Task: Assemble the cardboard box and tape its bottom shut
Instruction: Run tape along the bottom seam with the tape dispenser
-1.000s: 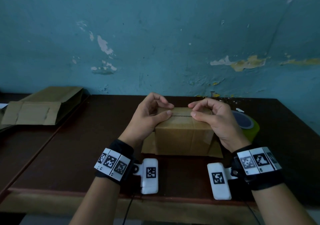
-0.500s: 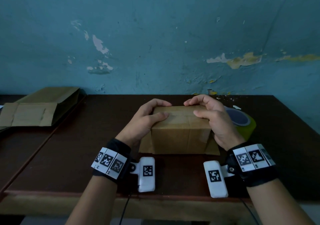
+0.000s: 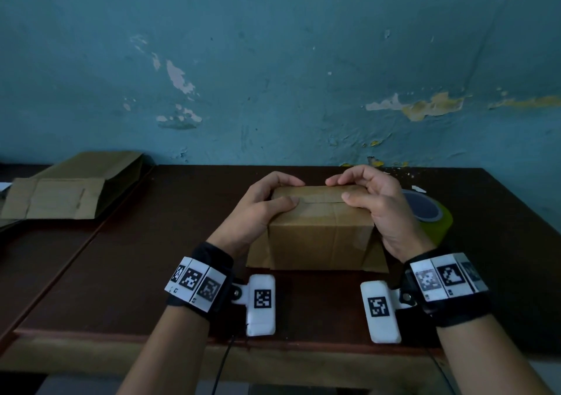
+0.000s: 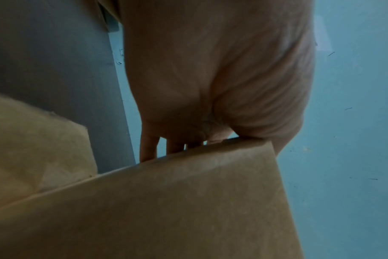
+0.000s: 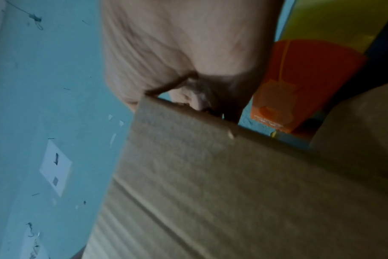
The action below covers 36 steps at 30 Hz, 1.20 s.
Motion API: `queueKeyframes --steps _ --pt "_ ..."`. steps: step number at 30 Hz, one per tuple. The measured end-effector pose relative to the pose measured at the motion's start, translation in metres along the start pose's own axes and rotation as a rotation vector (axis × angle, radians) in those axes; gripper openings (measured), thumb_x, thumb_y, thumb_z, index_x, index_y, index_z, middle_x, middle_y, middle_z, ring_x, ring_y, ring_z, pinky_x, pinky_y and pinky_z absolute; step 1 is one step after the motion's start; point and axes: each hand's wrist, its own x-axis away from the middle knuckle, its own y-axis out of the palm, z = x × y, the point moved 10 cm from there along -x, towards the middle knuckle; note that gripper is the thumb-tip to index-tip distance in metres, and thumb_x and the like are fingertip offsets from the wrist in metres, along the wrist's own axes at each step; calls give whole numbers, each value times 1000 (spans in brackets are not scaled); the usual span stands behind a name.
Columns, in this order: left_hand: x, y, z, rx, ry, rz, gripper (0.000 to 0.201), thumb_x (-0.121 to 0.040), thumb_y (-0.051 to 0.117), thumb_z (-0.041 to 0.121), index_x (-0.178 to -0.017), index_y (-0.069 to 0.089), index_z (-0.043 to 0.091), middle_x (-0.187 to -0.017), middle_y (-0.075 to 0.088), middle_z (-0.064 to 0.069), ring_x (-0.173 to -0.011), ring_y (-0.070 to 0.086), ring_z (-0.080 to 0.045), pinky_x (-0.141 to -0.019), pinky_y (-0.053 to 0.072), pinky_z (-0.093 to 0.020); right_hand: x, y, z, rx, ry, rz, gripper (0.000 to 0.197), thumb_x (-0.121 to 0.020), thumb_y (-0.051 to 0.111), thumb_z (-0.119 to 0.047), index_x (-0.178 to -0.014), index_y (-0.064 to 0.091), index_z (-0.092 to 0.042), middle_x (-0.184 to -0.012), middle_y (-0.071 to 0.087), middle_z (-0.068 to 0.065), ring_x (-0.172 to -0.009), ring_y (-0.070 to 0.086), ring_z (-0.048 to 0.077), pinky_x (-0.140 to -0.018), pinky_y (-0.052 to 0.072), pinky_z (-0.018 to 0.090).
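Note:
A small brown cardboard box stands on the dark table, its closed flaps facing up with a seam across the top and clear tape running down the front. My left hand grips the box's left top edge, thumb on the top, fingers curled over the far edge. My right hand grips the right top edge the same way. The box's lower flaps splay out on the table. In the left wrist view the palm sits over the box. The right wrist view shows the palm on the box's corner.
A yellow-green tape roll lies right of the box, partly behind my right hand. Flattened cardboard boxes lie on the adjoining table at the far left. A blue wall rises behind the table. The wooden front edge is near me.
Both hands slid outward from pinching the top seam to gripping the box's left and right top edges. The box shifted slightly toward me.

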Motion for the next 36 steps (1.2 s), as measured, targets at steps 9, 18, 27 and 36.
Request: queueKeyframes --steps 9,18,27,36 --pt "2 -1 2 -10 5 -1 33 -87 64 25 -120 64 17 -120 61 -12 -93 61 -15 -79 52 -30 -3 -28 -22 178 -31 72 29 -85 57 16 -97 68 -8 -101 77 7 -102 72 21 -93 56 32" --pt "2 -1 1 -13 8 7 26 -93 64 22 -119 64 17 -117 62 -8 -91 61 -11 -75 52 -22 0 -104 -39 910 86 313 9 -91 70 -9 -92 67 -17 -89 67 -1 -86 64 14 -68 44 24" --pt "0 -2 -2 28 -13 27 31 -85 66 27 -116 67 21 -121 62 -11 -95 63 -18 -81 52 -35 17 -79 16 1222 639 -186 42 -74 87 -47 -91 60 -20 -91 59 -1 -90 60 19 -74 47 34" --pt "-1 -3 -2 21 -1 17 31 -87 66 27 -117 66 20 -120 62 -8 -93 63 -15 -80 53 -33 4 -109 -29 532 202 306 25 -85 79 -30 -96 71 -10 -84 71 9 -70 68 23 -71 54 35"
